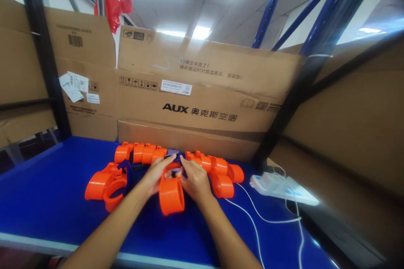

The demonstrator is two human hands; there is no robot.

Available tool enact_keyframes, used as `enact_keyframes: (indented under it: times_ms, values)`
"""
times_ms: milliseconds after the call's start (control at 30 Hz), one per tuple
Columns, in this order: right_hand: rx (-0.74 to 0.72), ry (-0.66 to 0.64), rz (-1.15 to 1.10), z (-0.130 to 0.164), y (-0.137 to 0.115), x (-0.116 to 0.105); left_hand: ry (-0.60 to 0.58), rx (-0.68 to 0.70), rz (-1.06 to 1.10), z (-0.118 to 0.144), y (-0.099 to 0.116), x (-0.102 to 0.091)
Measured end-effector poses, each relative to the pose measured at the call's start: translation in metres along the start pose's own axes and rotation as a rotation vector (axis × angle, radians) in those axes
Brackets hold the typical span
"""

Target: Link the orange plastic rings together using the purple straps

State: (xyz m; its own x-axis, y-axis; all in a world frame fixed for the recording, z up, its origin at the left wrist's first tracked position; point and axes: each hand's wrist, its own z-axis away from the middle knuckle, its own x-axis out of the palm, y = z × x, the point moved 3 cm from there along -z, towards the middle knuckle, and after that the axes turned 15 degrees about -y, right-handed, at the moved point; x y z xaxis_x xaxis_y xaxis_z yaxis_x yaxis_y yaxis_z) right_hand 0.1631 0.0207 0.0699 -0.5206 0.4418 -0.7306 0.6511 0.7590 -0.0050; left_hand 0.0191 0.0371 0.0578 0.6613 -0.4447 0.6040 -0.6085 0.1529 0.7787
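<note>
- Blue bench top [47,193], cardboard boxes [195,92] stacked behind w/ printed labels; dark rack posts either side.
- Left hand [157,175] and right hand [195,180] meet at bench centre, both on orange ring part [171,193].
- Fingers of both hands curled narrow, tips pinching a small dark device [173,154] at top of the ring; grip on ring itself partly hidden.
- More orange parts [139,153] in a row behind hands; another orange pair [105,183] lies left.
- White power strip [284,187] w/ cable [252,218] lies right, apart from hands.
</note>
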Motion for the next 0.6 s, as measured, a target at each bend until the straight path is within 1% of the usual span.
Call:
enact_keyframes:
  times_ms: [100, 233, 333, 433, 500, 600]
  values:
    - [0.006, 0.013, -0.049, -0.001, 0.004, -0.003, 0.015, 0.012, -0.046, -0.002, 0.002, -0.002]
    - [0.003, 0.020, -0.135, 0.000, 0.010, -0.010, 0.052, 0.059, -0.178, -0.002, 0.003, -0.004]
    - [0.048, 0.025, -0.156, 0.001, 0.011, -0.011, 0.063, 0.054, -0.263, -0.001, 0.000, -0.005]
    - [0.111, -0.014, -0.158, 0.001, 0.008, -0.009, 0.059, 0.046, -0.329, 0.000, 0.000, -0.005]
    - [0.162, -0.018, -0.192, 0.000, 0.007, -0.009, 0.028, 0.036, -0.327, 0.000, 0.003, -0.006]
    - [0.278, 0.024, -0.319, 0.000, 0.014, -0.014, -0.100, 0.004, -0.263, 0.001, 0.007, -0.005]
